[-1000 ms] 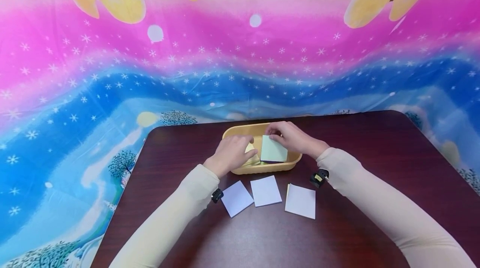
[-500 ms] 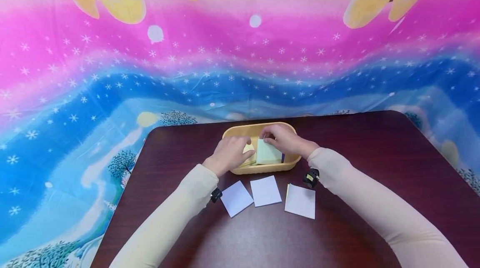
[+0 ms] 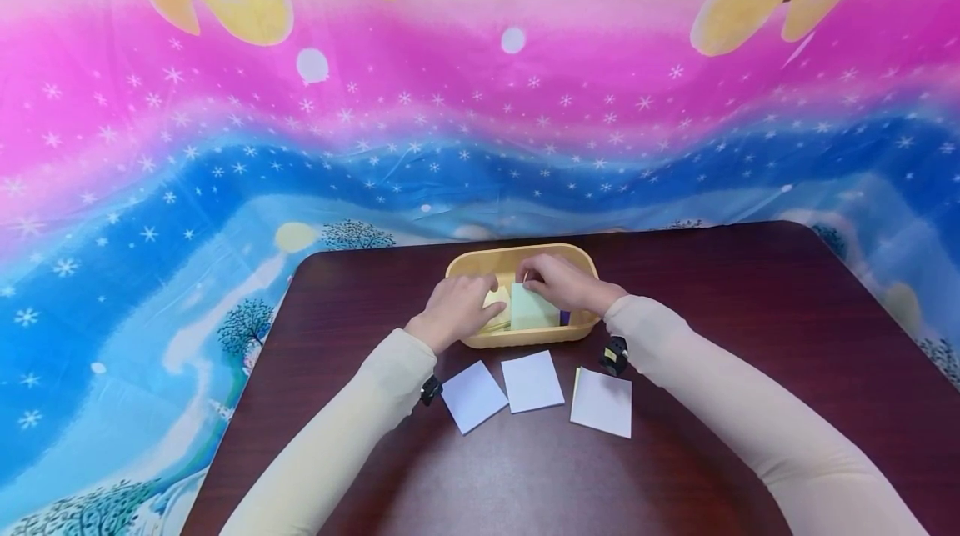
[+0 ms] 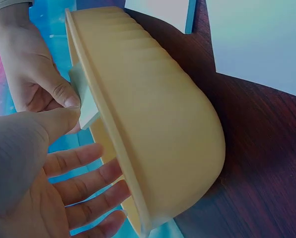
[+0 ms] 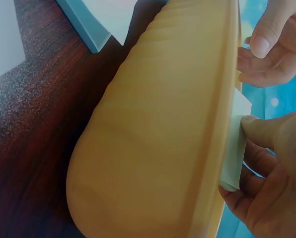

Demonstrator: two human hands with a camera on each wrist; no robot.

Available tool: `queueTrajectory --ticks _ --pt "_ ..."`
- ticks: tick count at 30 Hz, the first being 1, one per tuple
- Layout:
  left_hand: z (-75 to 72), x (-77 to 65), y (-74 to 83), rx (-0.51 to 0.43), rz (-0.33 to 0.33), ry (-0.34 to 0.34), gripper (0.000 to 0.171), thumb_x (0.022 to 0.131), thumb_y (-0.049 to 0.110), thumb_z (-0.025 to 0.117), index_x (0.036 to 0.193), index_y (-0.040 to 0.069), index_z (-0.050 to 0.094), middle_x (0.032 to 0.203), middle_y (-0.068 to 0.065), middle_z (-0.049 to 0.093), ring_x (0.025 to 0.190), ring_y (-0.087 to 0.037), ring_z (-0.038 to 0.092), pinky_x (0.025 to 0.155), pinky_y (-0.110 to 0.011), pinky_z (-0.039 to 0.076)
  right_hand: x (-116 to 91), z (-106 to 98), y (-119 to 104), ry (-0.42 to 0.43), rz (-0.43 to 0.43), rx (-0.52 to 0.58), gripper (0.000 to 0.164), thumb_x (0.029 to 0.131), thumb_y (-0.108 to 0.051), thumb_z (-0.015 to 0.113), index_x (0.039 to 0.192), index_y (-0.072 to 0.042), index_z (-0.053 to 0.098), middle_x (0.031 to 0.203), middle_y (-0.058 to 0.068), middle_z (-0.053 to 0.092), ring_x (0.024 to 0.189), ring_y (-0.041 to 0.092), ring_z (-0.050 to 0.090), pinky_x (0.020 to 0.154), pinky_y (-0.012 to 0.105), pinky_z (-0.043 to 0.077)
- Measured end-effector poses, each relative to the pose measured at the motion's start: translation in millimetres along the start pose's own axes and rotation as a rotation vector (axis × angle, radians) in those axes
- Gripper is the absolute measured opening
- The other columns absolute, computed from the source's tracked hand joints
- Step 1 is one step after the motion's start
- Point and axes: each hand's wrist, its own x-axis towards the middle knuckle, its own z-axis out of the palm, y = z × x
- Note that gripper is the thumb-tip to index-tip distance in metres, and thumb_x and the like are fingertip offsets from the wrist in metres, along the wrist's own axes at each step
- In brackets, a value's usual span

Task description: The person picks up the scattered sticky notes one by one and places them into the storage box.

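Observation:
A yellow oval basket (image 3: 528, 339) stands near the far edge of the table. My right hand (image 3: 567, 283) pinches a pale green sticky-note pad (image 3: 535, 310) by its upper edge, tilted inside the basket's right half. In the right wrist view, thumb and fingers grip this green pad (image 5: 233, 148) just past the basket's rim. My left hand (image 3: 459, 311) hovers over the basket's left end. Its fingers are spread and hold nothing in the left wrist view. Beneath it lies a pale yellow pad (image 3: 497, 297), partly hidden. A purple edge (image 3: 565, 317) shows beside the green pad.
In front of the basket, on the dark wooden table (image 3: 495, 478), lie three pale square pads: a left one (image 3: 475, 397), a middle one (image 3: 533, 382) and a right one (image 3: 602, 403). A patterned cloth (image 3: 480, 102) hangs behind the table.
My right hand has moved left and slightly down, carrying the green pad toward the yellow one and lower into the basket. The left hand has barely shifted.

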Motion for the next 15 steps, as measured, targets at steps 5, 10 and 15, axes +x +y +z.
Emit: queueTrajectory --ticks 5,10,15 --pt "3.0 0.5 -0.6 0.012 -0.002 -0.003 0.04 0.099 0.042 0.063 0.125 0.013 0.067 0.112 -0.006 0.075 0.095 -0.023 0.071 0.079 -0.041 0.058 2.0 2.3 0.3 -0.017 0.016 -0.008 0.016 0.101 -0.005 0.059 0.111 -0.007 0.07 0.108 0.008 0.074 0.093 0.018 0.068 0.084 0.037 0.055" --pt "5.6 1.4 -0.8 0.016 -0.01 -0.019 0.04 0.099 0.042 0.063 0.126 0.013 0.067 0.114 -0.005 0.075 0.096 -0.023 0.071 0.078 -0.04 0.058 4.6 4.2 -2.1 -0.032 0.003 -0.019 0.016 0.1 -0.004 0.059 0.111 -0.006 0.07 0.107 0.01 0.074 0.094 0.02 0.068 0.085 0.038 0.055" --pt "7.7 2.3 -0.3 0.003 -0.003 -0.029 0.04 0.099 0.041 0.062 0.126 0.012 0.066 0.115 -0.005 0.074 0.098 -0.024 0.071 0.08 -0.042 0.057 7.3 6.3 -3.3 -0.045 -0.009 -0.034 0.016 0.099 -0.002 0.059 0.109 -0.005 0.071 0.106 0.01 0.074 0.096 0.022 0.069 0.086 0.039 0.055"
